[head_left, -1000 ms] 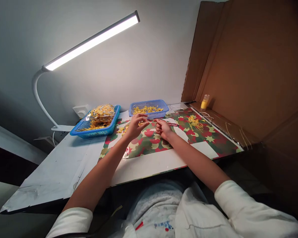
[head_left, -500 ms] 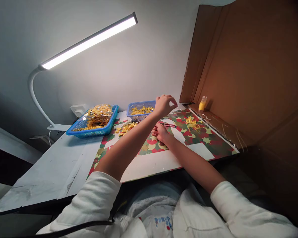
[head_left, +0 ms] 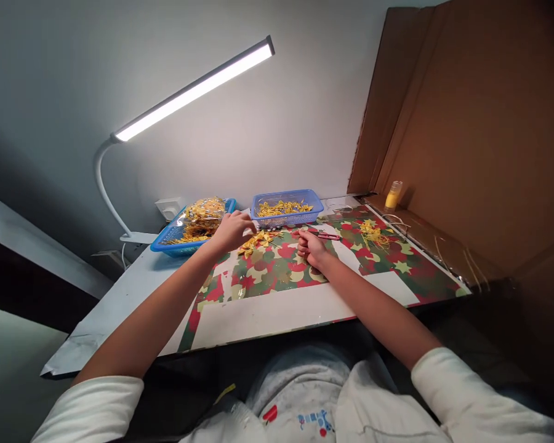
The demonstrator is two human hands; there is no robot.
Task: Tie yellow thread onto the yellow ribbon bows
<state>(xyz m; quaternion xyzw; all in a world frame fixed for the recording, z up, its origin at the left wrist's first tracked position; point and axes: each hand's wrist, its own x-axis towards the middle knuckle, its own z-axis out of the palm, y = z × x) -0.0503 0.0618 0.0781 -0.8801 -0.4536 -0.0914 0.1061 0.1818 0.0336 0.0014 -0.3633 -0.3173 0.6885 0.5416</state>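
My left hand [head_left: 234, 231] hovers at the near right side of the blue basket, beside a small pile of yellow ribbon bows [head_left: 258, 242]. Its fingers are bent but apart, and I see nothing in them. My right hand [head_left: 311, 248] is closed in a pinch above the patterned sheet, right of the bows; what it holds is too small to make out. Just behind that hand shows a slim tool with red handles [head_left: 329, 236], perhaps small scissors, partly hidden by the hand.
A blue basket [head_left: 159, 246] with a plastic bag of yellow pieces stands at the left. Behind is a lilac-blue basket [head_left: 286, 218] of yellow bows. Yellow thread scraps [head_left: 373, 234] lie to the right, near a small yellow bottle [head_left: 394, 195]. A lamp [head_left: 194, 92] overhangs; cardboard walls the right.
My left hand has moved from above my right hand leftward and down to beside the bows. My right hand stays closed in nearly the same place. The whole view has shifted slightly.
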